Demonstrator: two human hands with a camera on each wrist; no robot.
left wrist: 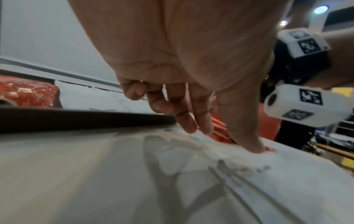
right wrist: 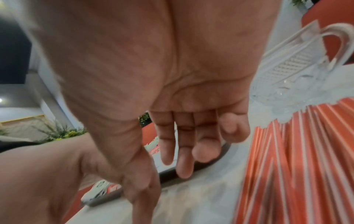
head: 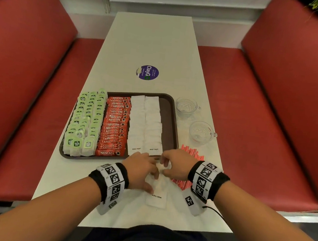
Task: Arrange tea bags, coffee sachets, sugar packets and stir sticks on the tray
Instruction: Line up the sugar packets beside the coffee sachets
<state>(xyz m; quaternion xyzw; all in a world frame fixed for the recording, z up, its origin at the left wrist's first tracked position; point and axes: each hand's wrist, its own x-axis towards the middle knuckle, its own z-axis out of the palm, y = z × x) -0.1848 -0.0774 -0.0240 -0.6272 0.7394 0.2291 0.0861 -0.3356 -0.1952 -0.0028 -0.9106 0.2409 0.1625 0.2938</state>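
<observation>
Tray (head: 173, 121): dark brown; it sits in the middle left of the head view; green tea bags (head: 86, 121) fill its left side, red coffee sachets (head: 114, 126) stand next to them, then two white rows of sugar packets (head: 145, 125); I think the rows are kept apart so each kind is easy to find; a bare strip is left at the right side of the tray, maybe for the sticks.

Loose sugar packets (head: 157, 192): a small white pile on the bench (head: 151, 42), just below the near edge of the tray, in the lower middle of the head view; they are not on the tray yet.

Left hand (head: 140, 169): it lies on the left side of the pile; its fingers (left wrist: 188, 121) point down and are spread a little; the thumb presses on a packet; it pinches nothing I can see.

Right hand (head: 176, 165): it is over the top right of the pile; the fingers (right wrist: 184, 163) hang down, loose and open; the packets lie under and between the two hands; I think both hands are there to gather the pile.

Stir sticks (head: 191, 154): red and white; they lie on the bench to the right of the tray, partly under the right wrist; not yet on the tray.

Glass cups (head: 201, 132): two clear cups stand on the bench, right of the tray, above the sticks.
</observation>
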